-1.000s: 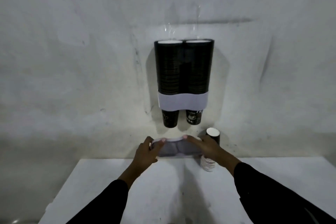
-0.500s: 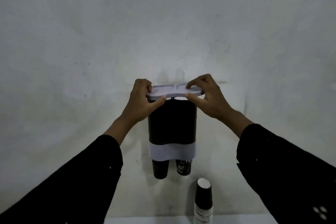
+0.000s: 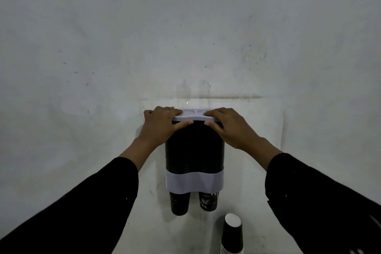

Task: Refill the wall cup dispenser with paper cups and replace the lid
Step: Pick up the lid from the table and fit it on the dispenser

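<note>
A twin-tube wall cup dispenser [image 3: 194, 150] hangs on the wall, dark with stacked black paper cups and a white band [image 3: 194, 182] low down. One cup [image 3: 179, 204] pokes out under the left tube and another [image 3: 208, 201] under the right. The white double-oval lid [image 3: 193, 115] lies flat on top of the tubes. My left hand [image 3: 160, 123] grips its left end, fingers on top and thumb under the rim. My right hand [image 3: 228, 128] holds the right end the same way.
A stack of black paper cups [image 3: 233, 233] stands upside down at the bottom right, below the dispenser. The grey wall [image 3: 185, 37] fills the rest of the view. My dark sleeves reach in from both lower corners.
Both hands carried the lid up from the table to the dispenser top. It now sits down on the tubes, where half a second ago it hovered just above them.
</note>
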